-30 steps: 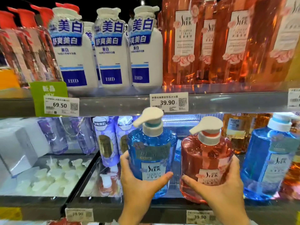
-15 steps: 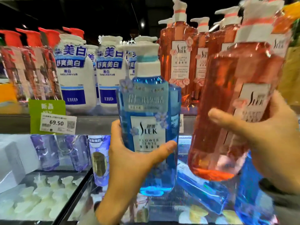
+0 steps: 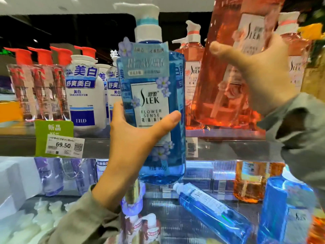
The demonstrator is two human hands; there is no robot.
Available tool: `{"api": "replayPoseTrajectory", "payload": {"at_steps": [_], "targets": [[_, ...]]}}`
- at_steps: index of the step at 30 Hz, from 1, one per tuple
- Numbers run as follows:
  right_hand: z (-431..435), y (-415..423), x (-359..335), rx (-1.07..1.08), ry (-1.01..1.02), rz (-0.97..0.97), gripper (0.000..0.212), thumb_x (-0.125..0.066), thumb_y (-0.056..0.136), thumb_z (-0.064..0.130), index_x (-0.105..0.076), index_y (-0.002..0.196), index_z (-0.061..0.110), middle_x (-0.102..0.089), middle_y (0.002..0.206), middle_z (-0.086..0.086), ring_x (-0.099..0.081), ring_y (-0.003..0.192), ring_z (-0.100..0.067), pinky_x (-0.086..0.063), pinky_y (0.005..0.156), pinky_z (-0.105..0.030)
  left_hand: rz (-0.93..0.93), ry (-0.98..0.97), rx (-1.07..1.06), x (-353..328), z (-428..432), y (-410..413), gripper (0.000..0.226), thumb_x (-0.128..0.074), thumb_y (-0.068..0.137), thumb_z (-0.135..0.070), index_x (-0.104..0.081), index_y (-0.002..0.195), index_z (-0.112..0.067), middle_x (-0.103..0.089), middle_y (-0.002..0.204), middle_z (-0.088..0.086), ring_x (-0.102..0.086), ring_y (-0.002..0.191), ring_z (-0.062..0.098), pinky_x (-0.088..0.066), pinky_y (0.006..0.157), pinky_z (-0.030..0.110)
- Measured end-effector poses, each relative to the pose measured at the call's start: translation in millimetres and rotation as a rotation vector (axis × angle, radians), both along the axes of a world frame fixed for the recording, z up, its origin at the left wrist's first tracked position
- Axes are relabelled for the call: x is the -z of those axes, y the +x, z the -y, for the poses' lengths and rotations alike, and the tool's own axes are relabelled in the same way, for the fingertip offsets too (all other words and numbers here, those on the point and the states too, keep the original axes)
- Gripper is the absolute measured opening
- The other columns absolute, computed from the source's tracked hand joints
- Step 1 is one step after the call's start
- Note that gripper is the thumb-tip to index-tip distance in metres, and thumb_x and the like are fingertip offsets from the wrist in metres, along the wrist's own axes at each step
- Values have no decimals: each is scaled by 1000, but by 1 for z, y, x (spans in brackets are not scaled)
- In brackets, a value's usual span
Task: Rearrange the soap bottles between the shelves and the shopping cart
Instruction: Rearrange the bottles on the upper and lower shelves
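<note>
Left hand (image 3: 133, 141) curls round the upright blue bottle (image 3: 151, 95), right hand (image 3: 260, 74) grips the pink bottle (image 3: 226, 81) — both raised before the upper shelf (image 3: 21, 147), crowded with white bottles (image 3: 84, 95); a fallen blue bottle (image 3: 211, 212) lies below

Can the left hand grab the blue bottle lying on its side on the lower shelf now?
Probably not yet: the left hand grips the upright blue bottle, so it is full. The lying bottle itself looks uncovered, just below.
</note>
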State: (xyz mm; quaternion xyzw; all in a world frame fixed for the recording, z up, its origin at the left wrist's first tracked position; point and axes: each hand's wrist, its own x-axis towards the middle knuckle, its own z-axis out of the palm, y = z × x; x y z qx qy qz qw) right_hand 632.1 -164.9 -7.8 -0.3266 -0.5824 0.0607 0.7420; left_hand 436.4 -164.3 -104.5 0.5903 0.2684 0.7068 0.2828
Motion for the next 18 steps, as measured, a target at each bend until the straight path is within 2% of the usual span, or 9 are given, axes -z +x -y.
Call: {"api": "replayPoseTrajectory", "payload": {"at_steps": [2,4,7,9,11,13,16,18], "targets": [[-14,-4,2,55,0,11,97,-90,45,51,-46,121,12,-64,113,2,-64,102,-8,-54,89,-32,2,-7,19,3,-2,0,83,-79,42,-52,-52,114,-23,-71,93,-13,-68,82,4,-54,67,22],[-28,-7,8,107,-35,25,102,-89,39,59,-45,120,15,-64,112,4,-63,103,-9,-53,91,-34,4,-15,26,5,-3,1,76,-80,43,-49,-53,110,-24,-71,94,-15,-68,85,3,-54,71,20],[-46,-10,20,164,-114,64,106,-83,35,71,-44,119,19,-62,113,5,-60,104,-13,-51,92,-38,14,-19,35,7,-5,0,75,-81,44,-47,-54,110,-25,-71,97,-14,-68,88,3,-53,72,15],[-55,-12,25,159,-147,61,105,-82,35,71,-44,119,21,-61,113,5,-59,104,-13,-50,93,-40,20,-25,42,6,-5,1,75,-85,45,-47,-54,110,-25,-71,96,-14,-68,87,3,-53,70,14],[-59,-15,26,163,-156,71,103,-82,37,69,-45,120,20,-61,112,5,-59,104,-13,-50,94,-40,42,-30,51,6,-5,2,75,-88,45,-45,-54,108,-24,-72,92,-16,-68,83,2,-52,67,12],[-61,-19,27,175,-149,73,105,-82,37,69,-44,121,18,-62,111,5,-60,104,-14,-51,92,-40,59,-49,59,7,-4,2,73,-78,40,-43,-54,106,-23,-72,88,-16,-69,78,1,-51,62,12],[-62,-28,28,192,-151,87,100,-83,44,65,-43,122,17,-59,113,3,-58,103,-14,-49,94,-37,50,-77,79,9,-4,1,75,-81,42,-42,-54,108,-20,-72,85,-4,-68,66,14,-49,48,19],[-62,-31,28,235,-187,125,100,-82,51,63,-40,128,14,-46,123,-2,-46,109,-12,-41,97,-29,35,-92,80,11,-3,1,81,-88,43,-41,-52,111,-17,-71,86,3,-65,61,22,-45,42,22]]}}
